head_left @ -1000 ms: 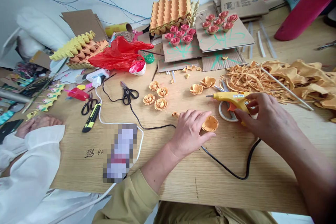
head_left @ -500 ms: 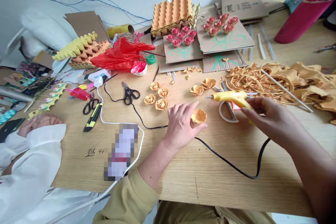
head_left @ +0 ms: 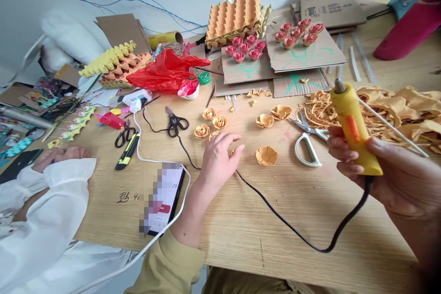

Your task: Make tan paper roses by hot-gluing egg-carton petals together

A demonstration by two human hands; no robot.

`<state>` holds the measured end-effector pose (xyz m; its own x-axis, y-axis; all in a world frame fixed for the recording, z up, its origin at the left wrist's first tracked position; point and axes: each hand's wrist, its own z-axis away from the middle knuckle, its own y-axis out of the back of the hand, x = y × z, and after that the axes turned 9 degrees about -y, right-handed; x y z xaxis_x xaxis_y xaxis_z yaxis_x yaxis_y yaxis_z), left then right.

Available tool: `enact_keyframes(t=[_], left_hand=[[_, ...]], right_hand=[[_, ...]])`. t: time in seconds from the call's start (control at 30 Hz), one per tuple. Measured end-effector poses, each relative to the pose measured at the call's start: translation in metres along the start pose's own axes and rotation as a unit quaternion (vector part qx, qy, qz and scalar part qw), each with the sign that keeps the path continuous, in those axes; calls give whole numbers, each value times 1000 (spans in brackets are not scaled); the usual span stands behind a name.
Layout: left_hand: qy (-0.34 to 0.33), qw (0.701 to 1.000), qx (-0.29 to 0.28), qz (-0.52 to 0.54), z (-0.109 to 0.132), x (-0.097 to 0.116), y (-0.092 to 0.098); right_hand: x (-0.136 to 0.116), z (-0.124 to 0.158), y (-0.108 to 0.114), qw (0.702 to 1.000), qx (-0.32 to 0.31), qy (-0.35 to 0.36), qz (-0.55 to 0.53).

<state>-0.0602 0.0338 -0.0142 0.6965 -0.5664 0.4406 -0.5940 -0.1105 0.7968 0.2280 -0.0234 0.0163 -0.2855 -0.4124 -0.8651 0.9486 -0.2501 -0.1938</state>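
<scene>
In my right hand (head_left: pixel 365 165) I grip a yellow hot glue gun (head_left: pixel 354 133), its metal nozzle pointing up and its black cord trailing down. My left hand (head_left: pixel 220 158) is low over the table, fingers curved and thumb apart from them. A small orange piece (head_left: pixel 233 151) shows in the gap between; whether it is touched I cannot tell. An orange cup-shaped paper flower (head_left: pixel 266 156) sits right of my left hand. Beyond are several orange roses with rolled centres (head_left: pixel 209 113), one partly covered by my hand, and two open flowers (head_left: pixel 280 112).
White-handled scissors (head_left: pixel 308 149) lie before a heap of orange scraps (head_left: pixel 324 105). Black scissors (head_left: pixel 177 121), a utility knife (head_left: pixel 127 151) and a phone (head_left: pixel 168 197) are on the left. Behind stand pink flowers on cardboard (head_left: pixel 303 59) and egg trays (head_left: pixel 234 14). Another person's white sleeve (head_left: pixel 58 193) rests at left.
My left hand has moved left, away from the cup-shaped flower. My right hand has turned the glue gun from level to nozzle-up and brought it nearer and to the right.
</scene>
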Motion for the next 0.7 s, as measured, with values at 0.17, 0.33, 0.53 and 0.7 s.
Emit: enact_keyframes(t=[0.17,0.33,0.53,0.7], left_hand=[[24,991,-108,-75,4,5,1],[56,984,-133,-102,7,5,-2],[91,994,-12,54,4,12,-4],[141,922,59,357,1,22,-11]], right_hand=[[1,6,0,998,-12,-13,-65],[3,7,-7,997,-31,-29,-59],[0,9,-17,999,4,-17,-31],[8,6,-16,997,-76,-13,-13]])
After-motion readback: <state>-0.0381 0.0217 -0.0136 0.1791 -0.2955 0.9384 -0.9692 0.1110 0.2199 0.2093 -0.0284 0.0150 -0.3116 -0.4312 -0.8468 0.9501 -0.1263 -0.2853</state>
